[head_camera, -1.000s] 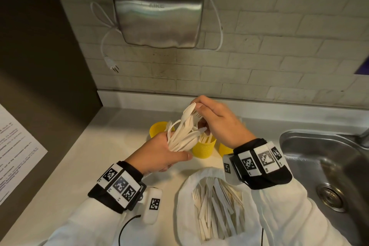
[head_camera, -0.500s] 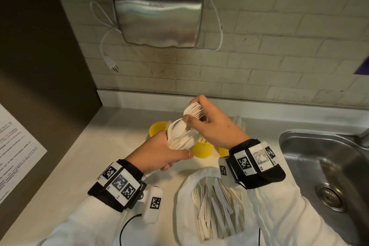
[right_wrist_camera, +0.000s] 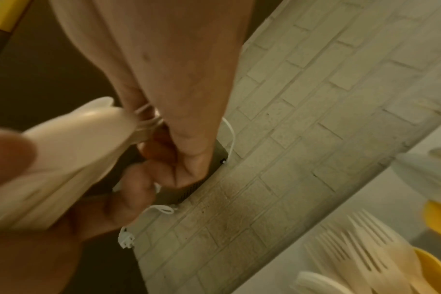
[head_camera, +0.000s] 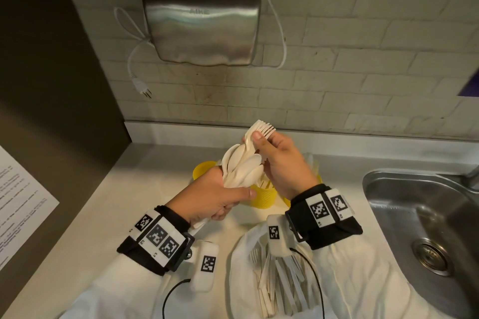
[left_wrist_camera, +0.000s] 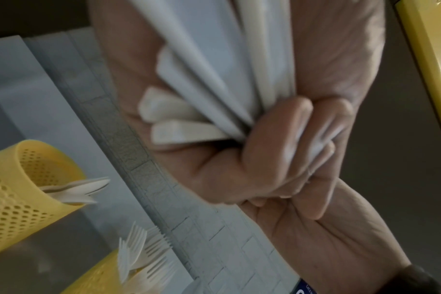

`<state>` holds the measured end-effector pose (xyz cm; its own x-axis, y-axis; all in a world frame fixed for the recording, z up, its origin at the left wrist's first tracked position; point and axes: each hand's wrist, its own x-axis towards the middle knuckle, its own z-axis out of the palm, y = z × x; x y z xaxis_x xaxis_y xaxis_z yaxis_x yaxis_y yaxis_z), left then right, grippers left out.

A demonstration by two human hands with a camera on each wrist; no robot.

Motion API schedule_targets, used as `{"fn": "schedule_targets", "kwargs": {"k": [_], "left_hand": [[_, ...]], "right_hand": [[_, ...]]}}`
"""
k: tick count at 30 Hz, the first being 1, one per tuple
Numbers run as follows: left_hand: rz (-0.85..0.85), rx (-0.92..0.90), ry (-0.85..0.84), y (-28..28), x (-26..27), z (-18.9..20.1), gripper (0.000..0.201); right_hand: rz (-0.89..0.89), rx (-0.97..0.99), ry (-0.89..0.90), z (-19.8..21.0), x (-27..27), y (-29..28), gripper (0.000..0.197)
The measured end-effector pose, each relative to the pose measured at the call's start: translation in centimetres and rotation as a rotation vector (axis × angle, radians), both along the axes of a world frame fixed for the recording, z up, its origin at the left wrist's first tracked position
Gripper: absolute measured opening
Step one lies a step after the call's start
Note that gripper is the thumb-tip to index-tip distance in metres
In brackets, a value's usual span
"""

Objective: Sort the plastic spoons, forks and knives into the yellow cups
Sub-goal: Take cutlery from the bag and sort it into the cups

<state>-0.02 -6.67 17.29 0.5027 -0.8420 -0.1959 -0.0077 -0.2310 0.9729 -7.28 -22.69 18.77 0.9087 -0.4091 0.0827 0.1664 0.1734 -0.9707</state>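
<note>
Left hand (head_camera: 212, 197) fisted around a bundle of white plastic spoons (head_camera: 242, 167), fingers (left_wrist_camera: 285, 143) curled tight on the handles, bowls fanning up beyond the thumb. Right hand (head_camera: 281, 163) just past those bowls, thumb and forefinger pinching a few white plastic forks (head_camera: 261, 130) by the necks, tines sticking out above the fingertips (head_camera: 256, 135); remaining right fingers curled in under the palm.

Directly beneath both sets of fingers, three perforated yellow cups on the counter (head_camera: 145, 189). Middle yellow cup (head_camera: 263, 197) just below the left thumb, fork tines standing up in it. Left yellow cup (head_camera: 201, 169) behind the left knuckles, contents hidden in the head view. Right yellow cup (head_camera: 286, 199) mostly hidden behind the right wrist; in the left wrist view a cup (left_wrist_camera: 15, 195) holding a few knife blades.

Nearer than the wrists, an open white plastic bag (head_camera: 241, 254) with loose forks and knives (head_camera: 282, 282) inside. Steel sink (head_camera: 420, 228) off to the right of the right hand.
</note>
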Motion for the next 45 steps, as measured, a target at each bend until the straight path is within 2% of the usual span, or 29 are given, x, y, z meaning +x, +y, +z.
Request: {"fn": "schedule_targets", "kwargs": {"k": [4,7,10,13,16,18,20,23,25,28,33,39,41,44,45], "left_hand": [[-0.027,0.008,0.024,0.1,0.0,-0.2,0.021],[-0.01,0.035,0.034,0.3,-0.2,-0.9,0.019],[0.049,0.03,0.006,0.2,-0.3,-1.2,0.014],[0.111,0.04,-0.147,0.3,0.0,-1.4,0.006],[0.2,0.103,-0.379,0.1,0.5,-1.6,0.028],[0.281,0.134,-0.478,-0.2,0.6,-1.7,0.038],[0.347,0.133,-0.508,-0.6,0.6,-1.6,0.036],[0.449,0.147,-0.564,-1.2,0.5,-1.7,0.024],[0.496,0.171,-0.642,-1.6,0.5,-2.0,0.03],[0.52,0.172,-0.742,-1.8,0.1,-1.9,0.026],[0.562,0.172,-0.783,-1.7,-0.7,-1.5,0.021],[0.545,0.125,-0.813,-1.8,-0.5,-0.9,0.014],[0.527,0.121,-0.814,-1.8,-0.3,-0.9,0.014],[0.491,0.117,-0.797,-1.7,-0.2,-1.2,0.013],[0.482,0.112,-0.776,-1.6,-0.2,-1.4,0.013]], "right_hand": [[-0.123,0.286,-0.089,0.6,0.0,-0.2,0.02],[-0.123,0.319,-0.159,1.4,-0.2,-0.7,0.017],[-0.227,0.311,-0.275,2.3,-0.5,-1.4,0.018],[-0.321,0.317,-0.423,3.4,-0.8,-2.4,0.017],[-0.357,0.244,-0.492,4.2,-1.1,-2.6,0.018],[-0.358,0.156,-0.438,4.2,-1.3,-1.9,0.021],[-0.328,0.057,-0.306,3.8,-1.6,-0.6,0.028],[-0.285,-0.272,-0.082,2.8,-1.9,1.9,0.029],[-0.262,-0.504,-0.004,1.7,-1.5,3.2,0.025],[-0.283,-0.651,0.046,0.3,-0.7,4.6,0.023],[-0.329,-0.646,0.041,0.1,0.1,4.6,0.006],[-0.358,-0.422,0.005,-0.2,0.4,4.5,0.031],[-0.357,-0.382,-0.007,-0.4,0.5,4.4,0.026],[-0.357,-0.307,-0.034,-0.5,0.8,4.0,0.008],[-0.357,-0.277,-0.044,-0.4,0.8,3.7,0.01]]}}
